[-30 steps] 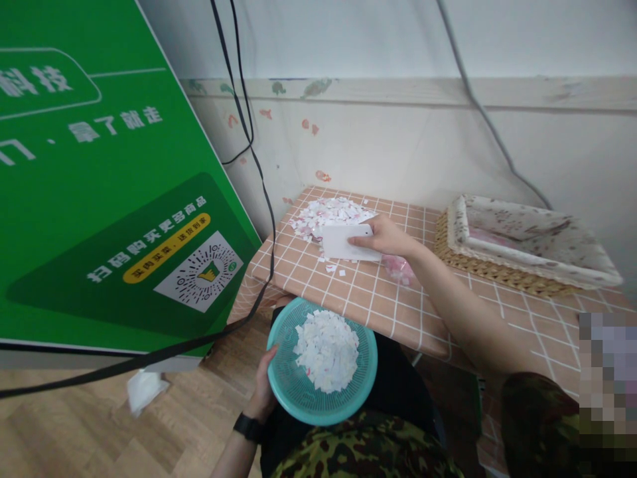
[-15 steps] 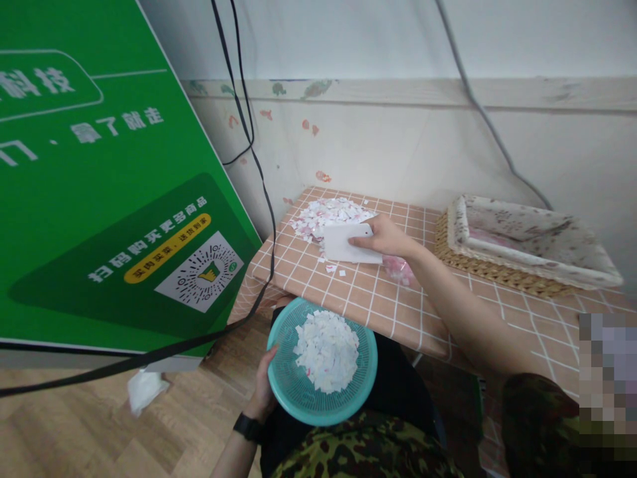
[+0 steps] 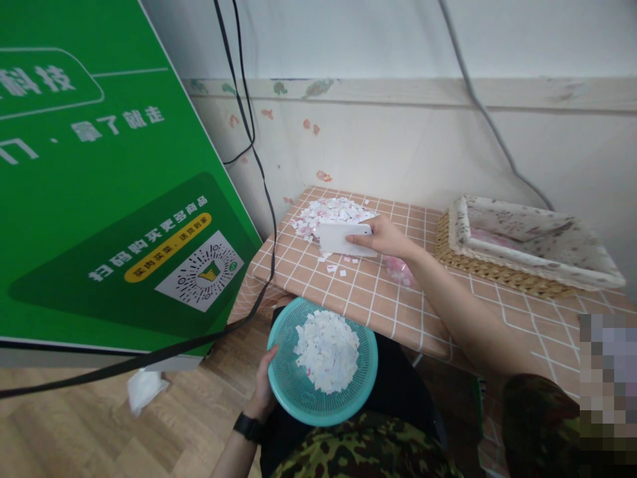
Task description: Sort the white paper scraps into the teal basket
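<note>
My right hand grips a flat white plastic scraper with a small hole near its corner. The scraper stands against the near side of a pile of small white and pink paper pieces on the table. A few loose pieces lie just in front of it. My left hand is closed on the left rim of a round teal plastic basket, held at my lap below the table edge. Inside the basket is a heap of white paper pieces.
The table has a brown checked cloth. A clear bag with pink contents lies by my right forearm. A cloth-lined wicker basket stands at right. Black cables hang beside a green sign panel. A white bag is on the floor.
The scraper has moved slightly up and left, toward the pile, and tilted a little. More loose pieces show in front of it. My left hand and the teal basket stay put.
</note>
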Available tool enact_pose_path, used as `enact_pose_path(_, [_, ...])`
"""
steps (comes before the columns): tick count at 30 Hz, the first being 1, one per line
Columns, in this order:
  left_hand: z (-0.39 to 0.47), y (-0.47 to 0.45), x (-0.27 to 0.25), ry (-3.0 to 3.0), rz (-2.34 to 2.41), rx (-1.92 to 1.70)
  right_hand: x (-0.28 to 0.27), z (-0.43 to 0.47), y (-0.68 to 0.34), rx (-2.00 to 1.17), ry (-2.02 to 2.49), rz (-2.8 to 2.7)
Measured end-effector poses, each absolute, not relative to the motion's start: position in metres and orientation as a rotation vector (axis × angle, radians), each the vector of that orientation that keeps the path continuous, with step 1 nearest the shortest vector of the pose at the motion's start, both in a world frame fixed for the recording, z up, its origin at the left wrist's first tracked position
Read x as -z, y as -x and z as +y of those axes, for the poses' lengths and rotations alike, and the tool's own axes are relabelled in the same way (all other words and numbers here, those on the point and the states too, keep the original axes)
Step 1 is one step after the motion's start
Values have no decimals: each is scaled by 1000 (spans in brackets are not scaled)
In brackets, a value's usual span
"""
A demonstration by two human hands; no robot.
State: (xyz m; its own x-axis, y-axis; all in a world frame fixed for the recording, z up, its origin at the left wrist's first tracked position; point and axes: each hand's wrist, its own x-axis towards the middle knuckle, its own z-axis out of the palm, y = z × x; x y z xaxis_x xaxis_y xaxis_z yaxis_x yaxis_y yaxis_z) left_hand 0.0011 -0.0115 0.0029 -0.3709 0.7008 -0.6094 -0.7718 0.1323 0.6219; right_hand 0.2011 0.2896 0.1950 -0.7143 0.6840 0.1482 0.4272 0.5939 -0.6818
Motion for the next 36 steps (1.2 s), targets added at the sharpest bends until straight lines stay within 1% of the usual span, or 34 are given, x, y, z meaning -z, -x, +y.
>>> enact_pose_path(3, [-11, 0, 0, 99, 1196, -1534, -195, 289, -201, -929, 845, -2430])
enact_pose_path(7, [-12, 1, 3, 94, 1208, -1539, -193, 288, -199, -875, 796, -2473])
enact_pose_path(13, [-12, 1, 2, 83, 1191, -1540, -193, 289, -200, -851, 862, -2434])
enact_pose_path(18, [-11, 0, 0, 69, 1205, -1555, -192, 291, -200, -834, 800, -2493])
enact_pose_path(22, [-12, 0, -2, 75, 1167, -1543, -191, 293, -200, -785, 849, -2452])
enact_pose_path(28, [-12, -1, -2, 63, 1188, -1552, -194, 292, -202, -828, 840, -2476])
enact_pose_path(36, [-11, -2, -5, 99, 1166, -1520, -191, 293, -201, -778, 840, -2472])
